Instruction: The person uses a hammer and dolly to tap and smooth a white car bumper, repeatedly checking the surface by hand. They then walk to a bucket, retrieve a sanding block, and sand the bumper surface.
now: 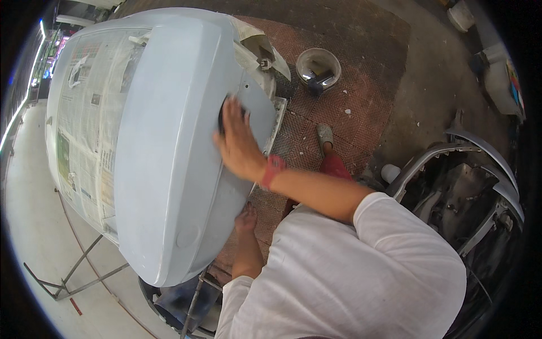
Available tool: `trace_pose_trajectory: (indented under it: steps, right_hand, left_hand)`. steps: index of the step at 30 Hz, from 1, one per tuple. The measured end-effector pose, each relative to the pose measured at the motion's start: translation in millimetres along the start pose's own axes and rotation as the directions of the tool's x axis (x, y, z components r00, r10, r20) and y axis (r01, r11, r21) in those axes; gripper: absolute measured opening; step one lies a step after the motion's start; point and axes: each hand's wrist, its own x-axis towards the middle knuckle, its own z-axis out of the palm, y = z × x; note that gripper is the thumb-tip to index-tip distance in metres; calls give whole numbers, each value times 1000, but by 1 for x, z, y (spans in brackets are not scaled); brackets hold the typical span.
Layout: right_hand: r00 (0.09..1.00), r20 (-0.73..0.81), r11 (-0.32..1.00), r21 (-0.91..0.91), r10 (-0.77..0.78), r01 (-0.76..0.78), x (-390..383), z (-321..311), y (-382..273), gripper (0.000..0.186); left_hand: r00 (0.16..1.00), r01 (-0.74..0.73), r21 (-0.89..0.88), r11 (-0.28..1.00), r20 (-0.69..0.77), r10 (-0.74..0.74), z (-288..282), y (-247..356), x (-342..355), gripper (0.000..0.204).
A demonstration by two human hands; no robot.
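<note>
A car body panel [161,113] in smooth pale grey primer curves down toward me. My right hand [240,138], with a red watch [274,169] at the wrist, reaches across to its sloping face. The fingers press a black sanding pad [223,116] against the surface and hide most of it. Fingers and hand are slightly smeared by motion. Lower down, my left hand [246,219] touches the panel's near edge, its fingers partly in view with nothing visible in them. Newspaper masking [90,113] covers the window beyond the panel.
On the reddish patterned mat [361,107] stands a round bucket [319,65] with dark items in it. Loose car body parts [451,181] are piled at the right. A metal stand [73,282] pokes out at the lower left. Masking paper [254,39] hangs by the panel's far corner.
</note>
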Motion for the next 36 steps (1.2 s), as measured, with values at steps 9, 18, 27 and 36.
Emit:
trace_pose_trajectory:
  steps: [9,18,27,36]
  right_hand:
    - [1000,12,999,39,20,-20,-1,3,0,82]
    - [999,-45,987,157,29,-21,28,-21,24,68]
    - [786,112,177,946,609,-272,-8,-108,67,28]
    - [793,-321,670,729,518,-141,84,-52,67,31]
  left_hand:
    - [1000,-12,-35,999,-14,11,8,-1,-9,56]
    - [999,-54,15,998,-6,54,15,-6,-14,55]
    - [999,-53,31,998,0,53,19,-7,-33,50]
    - [997,-70,4,998,-29,70,20,-7,-48,53]
